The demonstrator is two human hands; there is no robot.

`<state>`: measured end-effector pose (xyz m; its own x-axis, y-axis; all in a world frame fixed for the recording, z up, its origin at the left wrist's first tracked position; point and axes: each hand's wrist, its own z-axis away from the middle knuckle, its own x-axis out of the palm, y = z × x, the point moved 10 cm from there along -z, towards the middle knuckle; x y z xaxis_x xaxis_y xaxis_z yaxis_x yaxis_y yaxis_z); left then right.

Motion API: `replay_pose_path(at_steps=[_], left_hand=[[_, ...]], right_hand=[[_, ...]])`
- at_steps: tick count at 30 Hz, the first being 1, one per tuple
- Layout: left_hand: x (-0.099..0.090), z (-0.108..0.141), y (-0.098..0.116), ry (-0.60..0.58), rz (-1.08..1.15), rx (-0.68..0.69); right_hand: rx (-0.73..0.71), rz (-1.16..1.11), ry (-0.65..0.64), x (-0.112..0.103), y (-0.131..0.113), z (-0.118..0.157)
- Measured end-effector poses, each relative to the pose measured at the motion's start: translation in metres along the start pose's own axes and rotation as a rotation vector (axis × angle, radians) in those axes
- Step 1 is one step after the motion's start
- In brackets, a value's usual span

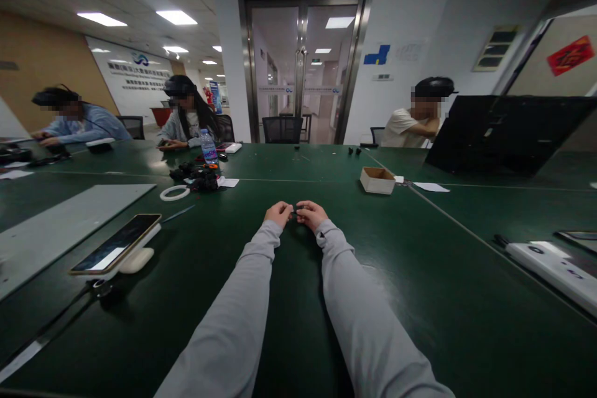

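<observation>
Both my arms reach forward over the green table, in grey sleeves. My left hand and my right hand meet just above the tabletop, fingertips almost touching. Between them shows a small dark piece, pinched by the fingers of both hands. It is mostly covered, and too small for me to tell its kind or whether it is one part or two.
A small open box stands to the right, beyond my hands. On the left are a phone on a stand, a white tape roll, black parts and a water bottle. A large black screen stands right; several people sit opposite.
</observation>
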<state>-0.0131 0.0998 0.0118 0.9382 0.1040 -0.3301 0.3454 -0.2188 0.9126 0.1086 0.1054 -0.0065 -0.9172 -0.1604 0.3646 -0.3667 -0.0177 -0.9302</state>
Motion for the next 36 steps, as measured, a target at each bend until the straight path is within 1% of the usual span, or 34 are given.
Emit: replay_pose_path(at_steps=[2, 7, 10, 15, 17, 24, 26, 31, 36], left_hand=[[0.001, -0.001, -0.002, -0.003, -0.046, 0.028], [0.000, 0.000, 0.000, 0.011, -0.047, 0.128], [0.000, 0.000, -0.001, 0.004, -0.047, 0.119], [0.005, 0.000, -0.003, -0.051, 0.091, 0.047], [0.007, 0.001, -0.003, -0.066, 0.110, 0.022], [-0.001, 0.005, 0.003, -0.038, -0.127, 0.050], [0.001, 0.006, 0.001, -0.048, -0.090, 0.039], [0.000, 0.007, 0.007, -0.026, 0.136, 0.040], [-0.001, 0.009, 0.010, -0.030, 0.192, 0.001]], right_hand=[[-0.006, 0.002, -0.003, 0.000, 0.000, 0.000], [-0.010, 0.019, -0.004, 0.001, -0.001, 0.000], [-0.009, 0.026, -0.014, 0.001, 0.000, 0.000], [-0.017, 0.024, -0.015, 0.000, 0.000, 0.000], [-0.019, 0.031, -0.013, -0.001, 0.000, 0.001], [-0.019, 0.047, -0.008, 0.000, -0.001, 0.002], [-0.023, 0.045, -0.008, 0.000, -0.001, 0.002], [-0.024, 0.030, 0.007, -0.002, -0.003, 0.002], [-0.032, 0.025, 0.005, -0.002, -0.002, 0.002]])
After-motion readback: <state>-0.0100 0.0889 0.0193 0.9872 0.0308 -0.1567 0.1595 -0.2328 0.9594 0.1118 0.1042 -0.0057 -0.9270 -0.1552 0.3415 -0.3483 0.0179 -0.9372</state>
